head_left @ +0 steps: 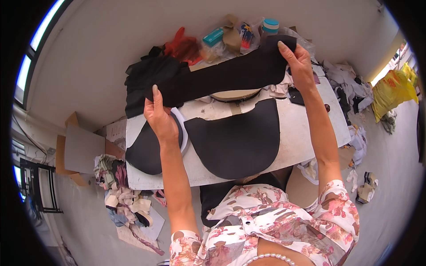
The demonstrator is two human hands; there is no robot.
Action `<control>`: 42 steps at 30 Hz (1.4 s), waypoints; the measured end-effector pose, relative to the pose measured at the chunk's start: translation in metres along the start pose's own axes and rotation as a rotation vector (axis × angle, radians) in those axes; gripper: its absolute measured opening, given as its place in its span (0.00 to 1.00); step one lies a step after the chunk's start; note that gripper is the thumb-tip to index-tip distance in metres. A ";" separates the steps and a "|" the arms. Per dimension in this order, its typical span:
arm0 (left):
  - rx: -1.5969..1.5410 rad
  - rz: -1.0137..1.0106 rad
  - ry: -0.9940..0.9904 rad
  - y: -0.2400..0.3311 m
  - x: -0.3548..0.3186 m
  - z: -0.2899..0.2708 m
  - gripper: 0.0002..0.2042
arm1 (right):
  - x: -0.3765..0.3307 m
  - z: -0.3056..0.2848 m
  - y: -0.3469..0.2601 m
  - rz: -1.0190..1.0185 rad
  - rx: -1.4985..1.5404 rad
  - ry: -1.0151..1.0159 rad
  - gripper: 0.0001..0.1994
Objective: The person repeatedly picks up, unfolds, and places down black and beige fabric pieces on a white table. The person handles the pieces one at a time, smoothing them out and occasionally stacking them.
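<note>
A long black fabric strip [222,76] is stretched in the air above the table, slanting up to the right. My left hand [160,116] pinches its left end, thumb on top. At the upper right, my right hand [300,64] grips the other end the same way. Below the strip, a large black rounded panel [235,142] lies flat on the white table [293,148]. Beside it on the left, another black rounded piece [144,150] rests partly over a white curved-edged piece [183,128]. My left forearm hides some of these.
Black cloth [153,73] is heaped at the table's back left, near a red bag [182,46]. A teal box [213,37] and a teal-lidded jar [270,26] stand along the wall. Fabric scraps [126,195] lie on the floor at left. A yellow bag [392,93] sits at right.
</note>
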State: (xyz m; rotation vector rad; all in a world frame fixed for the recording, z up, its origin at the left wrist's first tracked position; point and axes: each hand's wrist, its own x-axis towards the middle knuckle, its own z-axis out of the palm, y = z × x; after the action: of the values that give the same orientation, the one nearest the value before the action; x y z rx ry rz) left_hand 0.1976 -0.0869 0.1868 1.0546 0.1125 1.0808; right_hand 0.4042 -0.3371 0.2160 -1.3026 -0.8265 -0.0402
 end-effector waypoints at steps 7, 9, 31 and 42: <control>0.121 0.039 -0.058 0.026 -0.039 -0.027 0.08 | -0.056 0.004 -0.036 0.031 0.034 0.007 0.15; 0.023 0.009 -0.164 0.035 -0.054 -0.036 0.08 | -0.074 0.002 -0.044 0.092 0.060 -0.014 0.14; 0.536 -0.562 -0.018 -0.046 -0.068 -0.079 0.09 | -0.124 -0.005 0.067 0.508 -0.128 -0.066 0.15; 1.050 -0.334 -0.122 -0.055 -0.060 -0.081 0.16 | -0.116 -0.008 0.080 0.546 -0.528 -0.077 0.11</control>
State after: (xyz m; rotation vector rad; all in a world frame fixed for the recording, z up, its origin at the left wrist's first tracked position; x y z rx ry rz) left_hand 0.1591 -0.0836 0.0780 1.9428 0.7913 0.6116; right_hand 0.3624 -0.3675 0.0850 -2.0057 -0.5123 0.2415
